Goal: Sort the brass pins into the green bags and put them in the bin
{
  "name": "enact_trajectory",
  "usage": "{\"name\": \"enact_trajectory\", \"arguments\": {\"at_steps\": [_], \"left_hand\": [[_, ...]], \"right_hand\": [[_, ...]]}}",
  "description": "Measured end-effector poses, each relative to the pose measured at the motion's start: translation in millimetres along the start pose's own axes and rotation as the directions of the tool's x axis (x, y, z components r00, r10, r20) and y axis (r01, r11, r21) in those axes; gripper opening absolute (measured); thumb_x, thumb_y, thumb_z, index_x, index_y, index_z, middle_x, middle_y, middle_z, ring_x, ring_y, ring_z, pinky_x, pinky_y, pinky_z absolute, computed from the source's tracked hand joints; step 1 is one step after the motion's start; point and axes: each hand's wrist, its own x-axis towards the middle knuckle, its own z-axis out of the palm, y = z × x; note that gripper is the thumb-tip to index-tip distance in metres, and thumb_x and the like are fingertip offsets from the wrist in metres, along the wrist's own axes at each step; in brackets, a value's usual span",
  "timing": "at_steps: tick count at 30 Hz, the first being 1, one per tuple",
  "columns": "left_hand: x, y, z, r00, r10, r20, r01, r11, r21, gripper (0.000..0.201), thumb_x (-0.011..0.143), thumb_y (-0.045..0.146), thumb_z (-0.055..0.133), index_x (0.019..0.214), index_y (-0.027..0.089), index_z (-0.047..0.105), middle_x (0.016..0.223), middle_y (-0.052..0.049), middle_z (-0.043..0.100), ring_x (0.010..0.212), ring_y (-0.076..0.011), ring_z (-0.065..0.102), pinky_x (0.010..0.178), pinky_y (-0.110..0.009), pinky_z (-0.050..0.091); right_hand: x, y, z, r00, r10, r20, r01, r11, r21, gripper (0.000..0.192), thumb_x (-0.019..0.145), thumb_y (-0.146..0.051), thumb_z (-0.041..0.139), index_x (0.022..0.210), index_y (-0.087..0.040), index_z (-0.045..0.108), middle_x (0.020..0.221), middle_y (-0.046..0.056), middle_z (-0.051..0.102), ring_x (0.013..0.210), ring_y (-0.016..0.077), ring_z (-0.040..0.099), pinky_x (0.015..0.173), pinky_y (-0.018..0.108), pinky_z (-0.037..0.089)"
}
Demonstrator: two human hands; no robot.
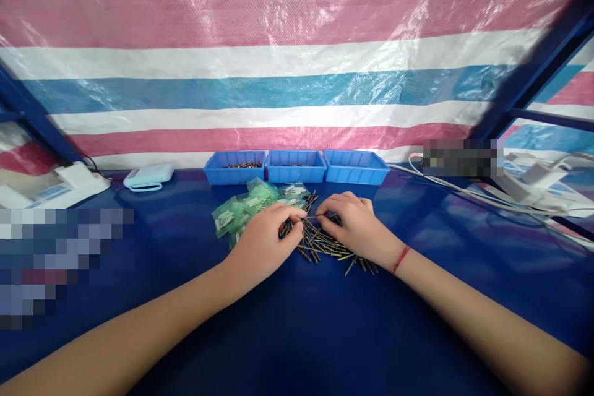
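Striped pink, white, blue tarp wall (297,43), dark blue table (297,334), blue frame posts (533,74)

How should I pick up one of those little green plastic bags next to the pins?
Pinch a loose corner of a small green plastic bag from the left, its open side. The bags lie flat and overlapping on the blue table, and the left hand and thin metal pins crowd their right side.

Both hands, left hand (264,236) and right hand (350,223), on pile of metal pins (325,246).
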Motion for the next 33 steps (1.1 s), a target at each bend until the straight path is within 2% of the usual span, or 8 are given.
{"name": "enact_trajectory", "arguments": {"at_steps": [3, 7, 11, 15, 25, 33], "left_hand": [[-1.4, 0.5, -2.0, 0.998, -0.058, -0.010, 0.058, 0.998, -0.016, 0.021, 0.085, 0.022, 0.057, 0.102, 0.022, 0.068, 0.093, -0.002, 0.069, 0.071, -0.0157, 0.058, 0.070, -0.030, 0.047], [-2.8, 4.0, -3.0, 0.994, -0.108, -0.006, 0.107, 0.989, -0.106, 0.021, 0.084, 0.027, 0.060, 0.101, 0.022, 0.069, 0.083, 0.000, 0.069, 0.063, -0.0140, 0.055, 0.063, -0.028, 0.046], [-4.1, 8.9, -3.6, 0.986, -0.167, -0.008, 0.162, 0.963, -0.216, 0.019, 0.084, 0.032, 0.060, 0.097, 0.021, 0.068, 0.073, 0.001, 0.066, 0.057, -0.0128, 0.052, 0.054, -0.025, 0.043], [-4.4, 11.3, -4.2, 0.986, -0.162, -0.032, 0.147, 0.952, -0.268, 0.017, 0.085, 0.034, 0.059, 0.094, 0.022, 0.068, 0.068, 0.002, 0.062, 0.053, -0.0114, 0.050, 0.051, -0.024, 0.040], [-4.7, 12.6, -3.0, 0.989, -0.111, -0.096, 0.086, 0.968, -0.236, 0.011, 0.086, 0.030, 0.059, 0.090, 0.023, 0.067, 0.071, 0.002, 0.064, 0.056, -0.0114, 0.052, 0.051, -0.023, 0.040], [-7.8, 13.8, -2.6, 0.996, -0.025, -0.088, 0.018, 0.997, -0.078, 0.009, 0.086, 0.025, 0.058, 0.086, 0.023, 0.066, 0.073, 0.002, 0.065, 0.059, -0.0122, 0.055, 0.058, -0.024, 0.043]], "right_hand": [[-5.5, -6.5, -11.3, 0.997, 0.027, -0.067, -0.019, 0.993, 0.115, 0.016, 0.087, -0.028, 0.052, 0.083, -0.023, 0.066, 0.090, 0.002, 0.071, 0.091, 0.0230, 0.059, 0.080, 0.039, 0.040], [-14.2, -18.3, -24.1, 0.993, -0.013, -0.121, 0.044, 0.963, 0.265, 0.016, 0.088, -0.030, 0.052, 0.084, -0.022, 0.066, 0.086, 0.002, 0.071, 0.083, 0.0196, 0.062, 0.075, 0.034, 0.045], [-19.4, -27.2, -27.9, 0.990, -0.047, -0.137, 0.091, 0.940, 0.330, 0.016, 0.089, -0.030, 0.052, 0.084, -0.023, 0.066, 0.086, 0.001, 0.071, 0.080, 0.0181, 0.063, 0.073, 0.031, 0.047], [-19.3, -30.1, -27.9, 0.990, -0.049, -0.132, 0.093, 0.933, 0.349, 0.015, 0.089, -0.029, 0.053, 0.083, -0.023, 0.066, 0.083, 0.001, 0.071, 0.078, 0.0182, 0.063, 0.071, 0.031, 0.048], [-20.0, -30.0, -27.2, 0.989, -0.034, -0.142, 0.097, 0.880, 0.465, 0.009, 0.087, -0.024, 0.055, 0.083, -0.022, 0.063, 0.079, 0.000, 0.066, 0.071, 0.0145, 0.061, 0.065, 0.027, 0.048], [-23.7, -31.7, -19.7, 0.960, -0.019, -0.278, 0.165, 0.841, 0.514, 0.011, 0.085, -0.024, 0.061, 0.094, -0.022, 0.065, 0.087, 0.002, 0.069, 0.076, 0.0161, 0.064, 0.069, 0.029, 0.052]]}}
